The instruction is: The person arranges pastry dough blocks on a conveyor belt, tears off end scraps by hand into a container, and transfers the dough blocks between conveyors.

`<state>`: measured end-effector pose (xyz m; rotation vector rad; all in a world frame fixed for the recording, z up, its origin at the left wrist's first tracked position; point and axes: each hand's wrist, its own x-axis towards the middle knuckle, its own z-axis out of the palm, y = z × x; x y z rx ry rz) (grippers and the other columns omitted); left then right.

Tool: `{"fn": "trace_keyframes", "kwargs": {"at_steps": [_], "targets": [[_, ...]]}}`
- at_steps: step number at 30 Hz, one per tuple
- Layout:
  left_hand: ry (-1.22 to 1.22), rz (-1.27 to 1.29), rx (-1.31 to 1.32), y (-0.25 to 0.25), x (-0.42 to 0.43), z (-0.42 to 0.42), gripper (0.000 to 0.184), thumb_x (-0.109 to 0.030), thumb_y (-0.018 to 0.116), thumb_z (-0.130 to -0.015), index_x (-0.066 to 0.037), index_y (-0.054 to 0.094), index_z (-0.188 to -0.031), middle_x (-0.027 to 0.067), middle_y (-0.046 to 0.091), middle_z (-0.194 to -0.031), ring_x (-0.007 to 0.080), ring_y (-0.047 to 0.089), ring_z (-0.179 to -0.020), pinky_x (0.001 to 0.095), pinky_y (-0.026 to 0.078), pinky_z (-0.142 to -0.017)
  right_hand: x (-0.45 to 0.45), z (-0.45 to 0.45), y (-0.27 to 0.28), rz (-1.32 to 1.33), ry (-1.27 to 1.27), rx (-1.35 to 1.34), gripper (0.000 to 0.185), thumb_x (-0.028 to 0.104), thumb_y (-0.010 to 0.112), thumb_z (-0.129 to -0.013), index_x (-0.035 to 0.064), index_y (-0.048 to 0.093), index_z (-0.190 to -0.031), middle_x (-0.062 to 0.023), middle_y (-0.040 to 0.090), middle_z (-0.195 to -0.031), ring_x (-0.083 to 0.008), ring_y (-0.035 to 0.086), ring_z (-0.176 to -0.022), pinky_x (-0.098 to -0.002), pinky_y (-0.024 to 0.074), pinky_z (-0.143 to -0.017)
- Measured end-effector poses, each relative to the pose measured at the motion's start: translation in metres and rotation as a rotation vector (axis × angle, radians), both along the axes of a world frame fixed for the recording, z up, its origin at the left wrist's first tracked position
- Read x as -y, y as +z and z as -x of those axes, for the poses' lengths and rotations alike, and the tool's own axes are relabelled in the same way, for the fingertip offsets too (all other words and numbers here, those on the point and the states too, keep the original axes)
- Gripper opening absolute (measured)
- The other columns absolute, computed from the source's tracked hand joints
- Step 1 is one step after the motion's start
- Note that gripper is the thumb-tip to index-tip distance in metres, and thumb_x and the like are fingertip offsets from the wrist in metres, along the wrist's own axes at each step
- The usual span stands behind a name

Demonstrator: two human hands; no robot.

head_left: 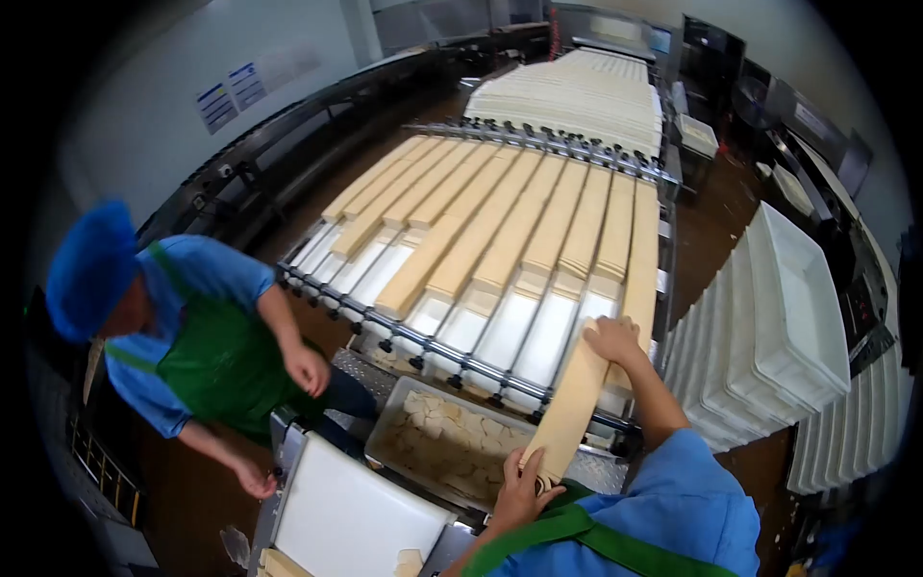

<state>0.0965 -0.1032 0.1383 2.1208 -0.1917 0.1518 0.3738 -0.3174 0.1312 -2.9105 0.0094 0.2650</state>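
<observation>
A long stack of pale dough strips (567, 413) slants from the conveyor's front rail toward my body, held at both ends. My left hand (522, 492) grips its lower end, with the fingers wrapped around the edge. At the upper end, my right hand (615, 341) closes over the stack. Beneath and beyond it, more long dough stacks (481, 221) lie side by side in the lanes of the white conveyor (505, 322). Below the front rail stands a white bin (394, 433) with flat dough scraps inside.
At left stands a co-worker (212, 346) in a blue cap and green apron, beside a smaller white belt (351, 510). Nested white trays (760, 337) rise at right. A metal rail with black knobs (461, 361) crosses the conveyor's front end.
</observation>
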Motion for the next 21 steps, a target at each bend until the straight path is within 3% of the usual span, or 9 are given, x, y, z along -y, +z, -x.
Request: {"fn": "trace_keyframes", "kwargs": {"at_steps": [2,5,8,10,17,19,21], "targets": [[-0.037,-0.078,0.019,-0.005,0.010,-0.009,0.065,-0.020,0.076,-0.077,-0.008,0.044,-0.131,0.0234,0.033,-0.131,0.0437,0.047,-0.113,0.0445,0.047,-0.089,0.008,-0.024,-0.014,0.049,0.053,0.010,0.057,0.047,0.038,-0.084,0.0047,0.062,-0.112,-0.0162,0.061,-0.118,-0.0356,0.045,-0.119,-0.0541,0.0215,-0.101],[-0.024,-0.013,0.032,-0.003,0.017,-0.032,0.058,-0.014,0.073,-0.079,-0.006,0.045,-0.130,0.0249,0.031,-0.132,0.0430,0.046,-0.114,0.0439,0.045,-0.092,0.015,-0.054,-0.022,0.019,0.063,-0.050,0.057,0.045,0.037,-0.084,0.0032,0.060,-0.116,-0.0177,0.062,-0.116,-0.0354,0.044,-0.120,-0.0511,0.0238,-0.100],[-0.019,-0.022,0.058,-0.008,0.027,-0.047,0.055,-0.010,0.069,-0.081,-0.005,0.045,-0.130,0.0254,0.029,-0.134,0.0427,0.046,-0.115,0.0430,0.044,-0.094,0.018,-0.080,-0.033,0.026,0.011,0.057,0.058,0.044,0.036,-0.084,0.0007,0.059,-0.115,-0.0197,0.061,-0.117,-0.0361,0.045,-0.119,-0.0475,0.0242,-0.100],[-0.014,0.027,-0.026,-0.011,0.032,-0.054,0.055,-0.011,0.069,-0.080,-0.003,0.045,-0.128,0.0242,0.029,-0.135,0.0417,0.042,-0.119,0.0430,0.041,-0.097,0.020,-0.088,-0.028,0.011,0.005,-0.041,0.061,0.044,0.036,-0.085,-0.0020,0.056,-0.119,-0.0215,0.059,-0.120,-0.0361,0.044,-0.120,-0.0449,0.0240,-0.101],[-0.008,-0.028,-0.031,-0.012,0.041,-0.078,0.051,-0.008,0.063,-0.084,-0.006,0.044,-0.131,0.0248,0.028,-0.135,0.0423,0.047,-0.113,0.0416,0.043,-0.094,0.026,-0.104,-0.027,-0.060,-0.021,-0.122,0.059,0.040,0.036,-0.086,-0.0049,0.051,-0.122,-0.0237,0.052,-0.129,-0.0373,0.040,-0.126,-0.0481,0.0222,-0.104],[-0.013,-0.036,-0.049,-0.010,0.046,-0.085,0.050,-0.008,0.062,-0.084,-0.006,0.044,-0.131,0.0246,0.028,-0.135,0.0423,0.047,-0.112,0.0416,0.043,-0.094,0.027,-0.106,-0.041,-0.025,-0.045,0.131,0.056,0.036,0.036,-0.087,-0.0056,0.052,-0.120,-0.0215,0.044,-0.136,-0.0356,0.040,-0.126,-0.0478,0.0243,-0.103],[-0.014,-0.016,-0.067,-0.013,0.050,-0.091,0.051,-0.009,0.062,-0.085,-0.006,0.042,-0.132,0.0245,0.027,-0.135,0.0422,0.046,-0.113,0.0422,0.043,-0.094,0.030,-0.110,-0.046,-0.011,-0.033,0.167,0.053,0.034,0.038,-0.087,-0.0051,0.053,-0.118,-0.0198,0.044,-0.136,-0.0344,0.041,-0.124,-0.0481,0.0261,-0.100]]}}
